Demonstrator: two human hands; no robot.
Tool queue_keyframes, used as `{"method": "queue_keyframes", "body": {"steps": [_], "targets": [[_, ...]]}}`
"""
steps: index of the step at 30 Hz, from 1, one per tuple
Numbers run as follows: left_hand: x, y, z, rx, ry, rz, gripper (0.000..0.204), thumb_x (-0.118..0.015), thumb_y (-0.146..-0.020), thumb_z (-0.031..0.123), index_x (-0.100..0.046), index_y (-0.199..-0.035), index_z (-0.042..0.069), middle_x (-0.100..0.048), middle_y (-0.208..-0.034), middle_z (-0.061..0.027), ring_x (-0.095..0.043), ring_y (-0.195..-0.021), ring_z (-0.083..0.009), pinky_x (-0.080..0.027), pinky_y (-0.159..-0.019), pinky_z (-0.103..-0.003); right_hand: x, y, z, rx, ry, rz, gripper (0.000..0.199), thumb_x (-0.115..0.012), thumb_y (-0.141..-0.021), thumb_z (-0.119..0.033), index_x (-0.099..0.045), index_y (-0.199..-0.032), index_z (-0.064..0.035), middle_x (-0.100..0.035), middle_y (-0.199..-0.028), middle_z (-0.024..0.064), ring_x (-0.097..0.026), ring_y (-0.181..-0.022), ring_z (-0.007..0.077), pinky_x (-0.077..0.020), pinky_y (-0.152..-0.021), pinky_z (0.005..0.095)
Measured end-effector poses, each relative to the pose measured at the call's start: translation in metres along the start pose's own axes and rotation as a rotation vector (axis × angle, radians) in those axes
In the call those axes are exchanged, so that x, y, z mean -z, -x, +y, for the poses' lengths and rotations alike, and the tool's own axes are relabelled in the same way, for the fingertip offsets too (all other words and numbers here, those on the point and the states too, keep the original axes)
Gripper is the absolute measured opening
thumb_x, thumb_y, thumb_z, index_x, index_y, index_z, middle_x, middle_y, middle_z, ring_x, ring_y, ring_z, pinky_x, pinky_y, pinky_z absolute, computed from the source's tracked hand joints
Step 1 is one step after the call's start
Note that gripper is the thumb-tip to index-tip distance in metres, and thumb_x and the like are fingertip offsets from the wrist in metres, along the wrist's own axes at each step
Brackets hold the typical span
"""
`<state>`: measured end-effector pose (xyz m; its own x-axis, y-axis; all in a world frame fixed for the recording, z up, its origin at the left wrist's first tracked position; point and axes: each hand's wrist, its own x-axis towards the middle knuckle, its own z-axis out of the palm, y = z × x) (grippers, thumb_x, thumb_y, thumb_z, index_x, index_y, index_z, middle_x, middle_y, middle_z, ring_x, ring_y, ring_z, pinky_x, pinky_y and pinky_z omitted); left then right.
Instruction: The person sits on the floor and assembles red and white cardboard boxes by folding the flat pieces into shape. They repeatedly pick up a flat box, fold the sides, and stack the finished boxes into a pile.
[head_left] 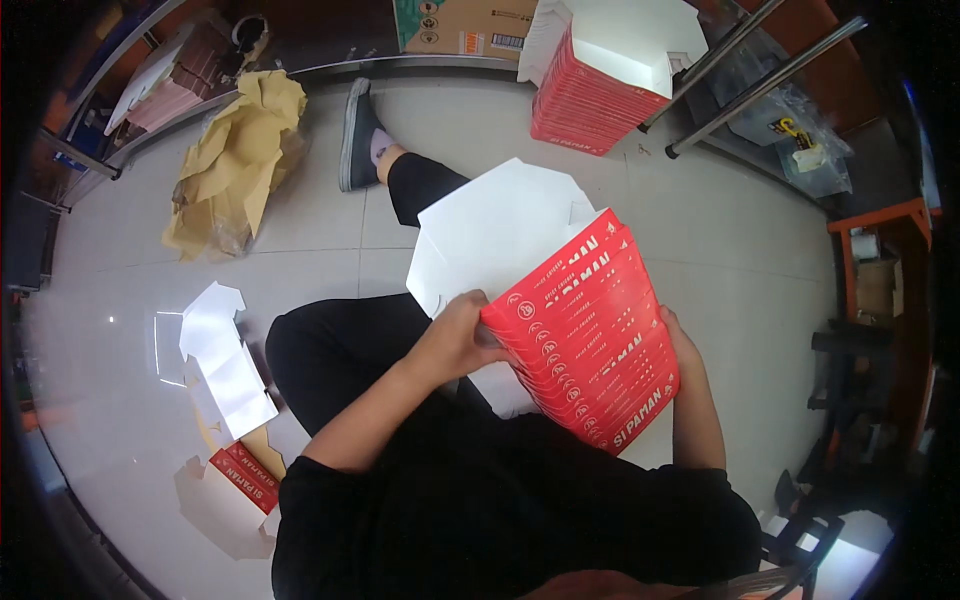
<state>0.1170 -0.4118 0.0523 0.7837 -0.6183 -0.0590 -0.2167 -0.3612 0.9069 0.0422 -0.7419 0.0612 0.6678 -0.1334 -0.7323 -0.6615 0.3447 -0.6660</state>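
Observation:
A stack of nested red food cartons [590,335] rests tilted over my lap, its printed red sides facing up. From its far left side a white open lid flap [500,215] spreads out over my leg. My left hand [460,338] grips the left edge of the stack, thumb and fingers closed around it. Along the right edge my right hand [682,345] presses against the stack, its fingertips partly hidden behind the cartons.
Another stack of red cartons [590,100] stands on the tiled floor ahead, near metal legs [760,90]. Crumpled brown paper [245,165] lies at far left. Beside my left knee are a loose white carton piece [228,365] and a small red carton [246,480]. A cardboard box [465,25] is at the back.

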Motion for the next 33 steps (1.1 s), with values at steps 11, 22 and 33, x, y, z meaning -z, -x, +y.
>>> {"method": "queue_keyframes", "body": {"steps": [11, 22, 33], "targets": [[0.025, -0.008, 0.015, -0.225, 0.465, 0.071, 0.043, -0.070, -0.071, 0.012, -0.049, -0.108, 0.004, -0.054, -0.099, -0.0066, -0.052, -0.094, -0.0159, -0.042, -0.081, -0.029, -0.054, -0.009, -0.068, 0.356, 0.531, -0.451, 0.066, -0.045, -0.088, -0.038, -0.014, -0.139, -0.0079, -0.023, -0.140, 0.0099, -0.020, -0.128, 0.0170, -0.0202, -0.103, 0.0309], [0.014, -0.005, 0.018, -0.269, 0.306, 0.106, 0.039, -0.055, -0.084, 0.025, -0.045, -0.116, 0.005, -0.055, -0.105, -0.0129, -0.052, -0.098, -0.0246, -0.038, -0.086, -0.034, -0.169, -0.032, -0.129, 0.939, 1.291, -0.327, 0.046, -0.046, -0.082, -0.005, -0.035, -0.127, -0.0013, -0.036, -0.130, 0.0147, -0.034, -0.123, 0.0250, -0.0231, -0.103, 0.0347], [0.126, 0.210, -0.172, 0.940, -0.593, 1.359, 0.051, -0.067, -0.067, 0.024, -0.047, -0.111, 0.006, -0.051, -0.110, -0.0138, -0.047, -0.103, -0.0311, -0.043, -0.080, -0.043, -0.319, -0.024, -0.050, 1.197, 1.116, -0.838, 0.025, -0.053, -0.070, 0.006, -0.057, -0.093, -0.0027, -0.052, -0.096, 0.0106, -0.053, -0.087, 0.0210, -0.0429, -0.076, 0.0286]]}}
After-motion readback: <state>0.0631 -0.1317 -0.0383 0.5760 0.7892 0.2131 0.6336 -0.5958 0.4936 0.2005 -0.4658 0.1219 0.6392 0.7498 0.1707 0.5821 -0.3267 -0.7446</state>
